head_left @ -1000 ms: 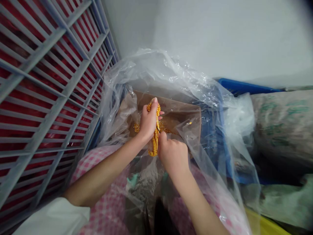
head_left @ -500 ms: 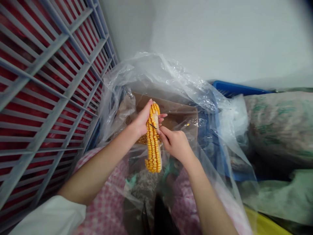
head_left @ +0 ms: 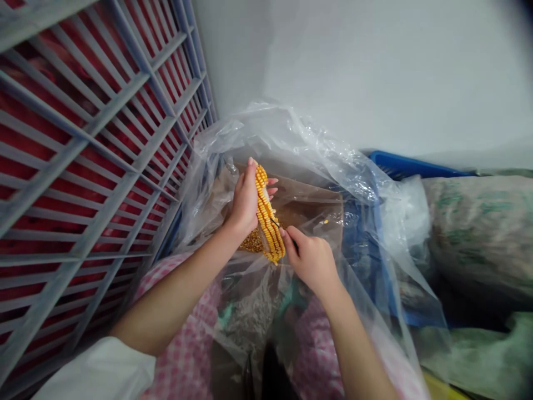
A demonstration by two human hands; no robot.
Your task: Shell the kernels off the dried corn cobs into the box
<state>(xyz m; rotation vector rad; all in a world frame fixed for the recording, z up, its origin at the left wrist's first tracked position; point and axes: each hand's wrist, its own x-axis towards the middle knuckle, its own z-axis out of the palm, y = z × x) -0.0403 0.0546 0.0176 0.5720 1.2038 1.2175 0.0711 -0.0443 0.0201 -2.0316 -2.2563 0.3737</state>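
Note:
My left hand [head_left: 245, 201] is wrapped around the upper end of an ear of yellow corn [head_left: 270, 229], which it holds tilted, lower end toward me. A bare pale strip shows along the cob among the kernel rows. In my right hand [head_left: 312, 256] is a thin dark pointed tool [head_left: 275, 223], its tip against the kernels; the handle is mostly hidden in the fist. Below the ear, a heap of loose corn kernels [head_left: 252, 242] lies in a clear plastic bag [head_left: 266, 125], partly covered by my left hand and the ear.
Brown cardboard [head_left: 312, 200] shows inside the bag, with a single kernel [head_left: 326, 221] on the right. A slatted plastic crate [head_left: 125, 166] rises at left. To the right are a blue basket [head_left: 416, 165] and a stuffed sack [head_left: 483, 233]; a pale wall [head_left: 353, 66] stands behind.
The ear has tilted, its lower end swinging right and up. My right hand and the tool tip have shifted down along the kernels. The camera view has moved slightly.

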